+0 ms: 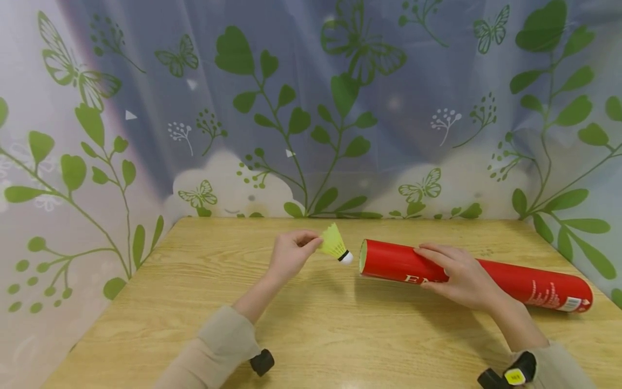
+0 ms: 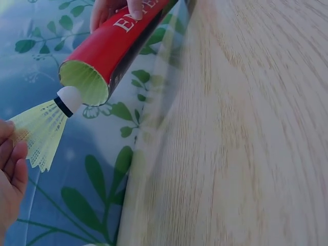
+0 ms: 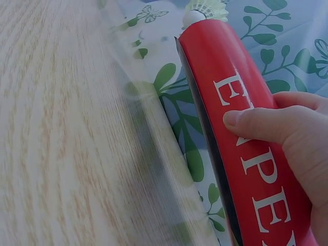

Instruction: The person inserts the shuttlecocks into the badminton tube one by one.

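Note:
A yellow shuttlecock (image 1: pixel 336 246) with a white cork tip is pinched by its skirt in my left hand (image 1: pixel 291 254), cork pointing at the open mouth of a red tube (image 1: pixel 389 259). In the left wrist view the shuttlecock (image 2: pixel 43 128) has its cork just at the mouth of the tube (image 2: pixel 110 48), and my left hand (image 2: pixel 11 169) shows at the lower left. My right hand (image 1: pixel 457 275) grips the tube around its middle as it lies on the wooden table (image 1: pixel 316 329). The right wrist view shows my right hand (image 3: pixel 292 133) wrapped over the tube (image 3: pixel 241 118) and the shuttlecock (image 3: pixel 205 10) beyond its end.
A curtain (image 1: pixel 311 108) printed with green leaves and butterflies hangs behind and beside the table. The tube's far end (image 1: pixel 578 294) with a white label lies near the table's right edge.

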Motion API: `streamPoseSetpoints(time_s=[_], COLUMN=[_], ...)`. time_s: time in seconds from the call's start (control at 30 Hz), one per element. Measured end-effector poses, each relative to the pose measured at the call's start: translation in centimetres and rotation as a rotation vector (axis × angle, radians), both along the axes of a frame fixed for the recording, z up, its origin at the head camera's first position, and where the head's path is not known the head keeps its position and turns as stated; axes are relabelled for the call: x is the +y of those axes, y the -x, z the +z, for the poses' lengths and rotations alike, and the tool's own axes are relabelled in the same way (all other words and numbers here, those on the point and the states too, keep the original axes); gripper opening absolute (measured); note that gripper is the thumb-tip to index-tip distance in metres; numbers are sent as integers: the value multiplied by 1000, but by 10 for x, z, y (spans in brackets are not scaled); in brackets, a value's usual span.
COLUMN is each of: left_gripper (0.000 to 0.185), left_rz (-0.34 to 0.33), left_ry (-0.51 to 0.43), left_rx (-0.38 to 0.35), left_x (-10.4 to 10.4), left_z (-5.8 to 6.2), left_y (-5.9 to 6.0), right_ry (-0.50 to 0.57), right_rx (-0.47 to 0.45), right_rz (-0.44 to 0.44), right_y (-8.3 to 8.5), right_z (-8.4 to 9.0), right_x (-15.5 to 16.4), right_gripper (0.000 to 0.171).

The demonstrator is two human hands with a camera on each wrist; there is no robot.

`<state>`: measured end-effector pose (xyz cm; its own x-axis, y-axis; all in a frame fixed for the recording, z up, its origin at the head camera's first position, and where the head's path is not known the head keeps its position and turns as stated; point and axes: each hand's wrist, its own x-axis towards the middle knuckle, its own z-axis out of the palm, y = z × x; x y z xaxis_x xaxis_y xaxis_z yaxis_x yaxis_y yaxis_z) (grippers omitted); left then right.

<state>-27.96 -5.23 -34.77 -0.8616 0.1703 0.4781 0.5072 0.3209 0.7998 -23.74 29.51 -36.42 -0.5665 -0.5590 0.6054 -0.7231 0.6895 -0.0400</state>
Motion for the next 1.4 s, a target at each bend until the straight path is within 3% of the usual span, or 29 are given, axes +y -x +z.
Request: streamPoseSetpoints(time_s=[0.53, 0.77, 1.4], left_gripper=[10, 10, 9], left_rz=[-78, -115, -241], left_ry=[13, 44, 85], left_rx=[3, -53, -110], left_x=[28, 34, 43], left_z=[-3, -10, -20], left_y=[-5, -4, -5], right_ry=[0, -5, -4], right_rx=[-14, -16, -19], right_rz=[-18, -17, -27], right_y=[-1, -1, 0], right_z=[1, 1, 0], right_x=[-1, 0, 2], right_gripper=[72, 72, 73])
